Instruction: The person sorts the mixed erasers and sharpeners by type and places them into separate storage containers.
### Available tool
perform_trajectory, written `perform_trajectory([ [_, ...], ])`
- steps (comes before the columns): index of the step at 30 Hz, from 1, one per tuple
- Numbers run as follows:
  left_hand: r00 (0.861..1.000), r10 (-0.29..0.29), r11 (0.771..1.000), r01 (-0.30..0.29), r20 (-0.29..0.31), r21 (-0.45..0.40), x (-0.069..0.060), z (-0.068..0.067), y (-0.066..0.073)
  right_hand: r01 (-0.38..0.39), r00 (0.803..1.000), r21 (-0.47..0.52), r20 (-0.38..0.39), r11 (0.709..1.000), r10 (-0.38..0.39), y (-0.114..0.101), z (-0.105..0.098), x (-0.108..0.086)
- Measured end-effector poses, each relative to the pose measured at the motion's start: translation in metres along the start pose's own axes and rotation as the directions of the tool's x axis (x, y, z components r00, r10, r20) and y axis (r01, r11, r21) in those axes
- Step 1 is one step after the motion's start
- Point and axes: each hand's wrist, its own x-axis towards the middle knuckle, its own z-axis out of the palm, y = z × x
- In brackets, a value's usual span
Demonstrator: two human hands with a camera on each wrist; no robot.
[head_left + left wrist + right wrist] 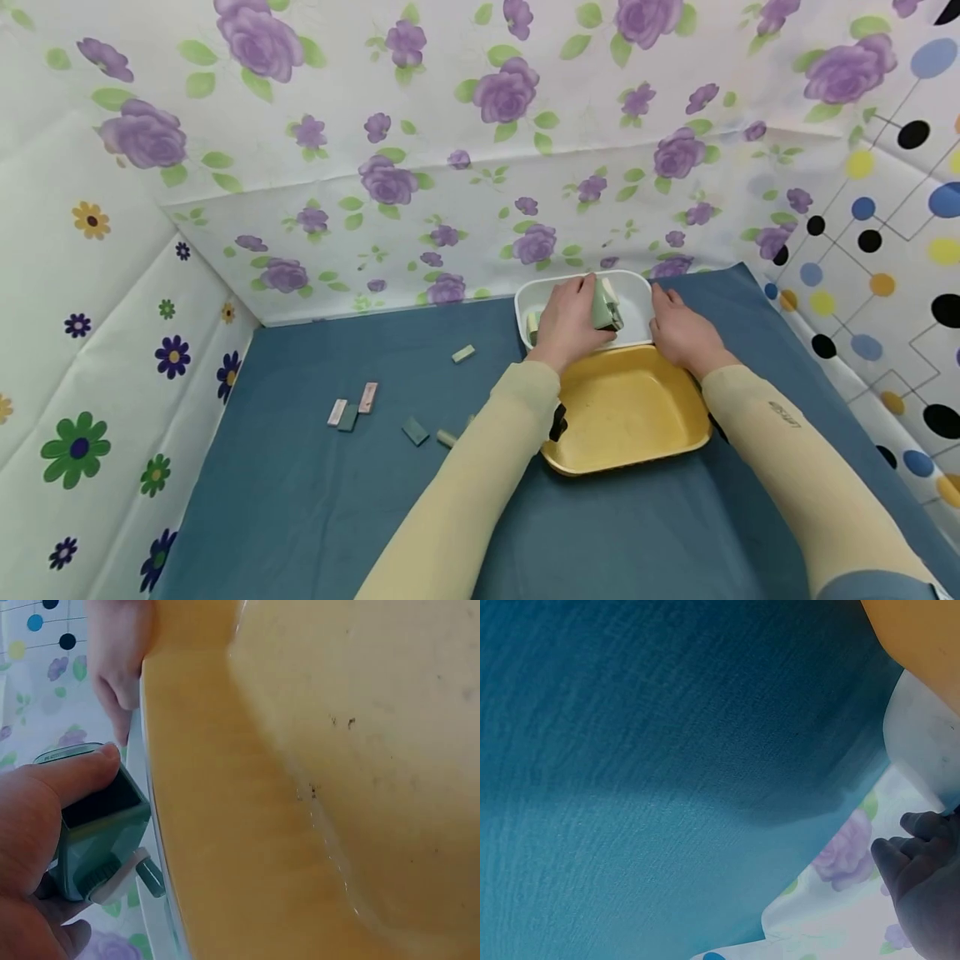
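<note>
Right of the frame's centre, the left hand point(567, 323) grips a green cranked device point(602, 307) at the white tray point(637, 310), whose rim the right hand point(688, 335) touches with extended fingers, and with a pale piece point(533, 327) inside but small blocks point(416, 431) loose left of centre, the work looks partly done.

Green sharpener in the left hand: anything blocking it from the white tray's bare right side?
Nothing visible. The left hand holds the green sharpener at the white tray; the right hand is at the tray's right edge, not between.
</note>
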Motion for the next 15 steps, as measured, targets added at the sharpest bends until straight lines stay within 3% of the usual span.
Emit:
perform_trajectory([
  [6,0.998,0.051,0.995,-0.054,0.034,0.087,0.004,0.006,0.008,0.009,1.0,-0.003,-0.008,1.0,-0.009,-0.001,-0.001,-0.001],
  [15,0.992,0.015,0.998,-0.023,0.129,0.057,0.004,0.018,0.005,0.014,1.0,-0.012,0.002,1.0,-0.014,0.0,-0.001,0.0],
])
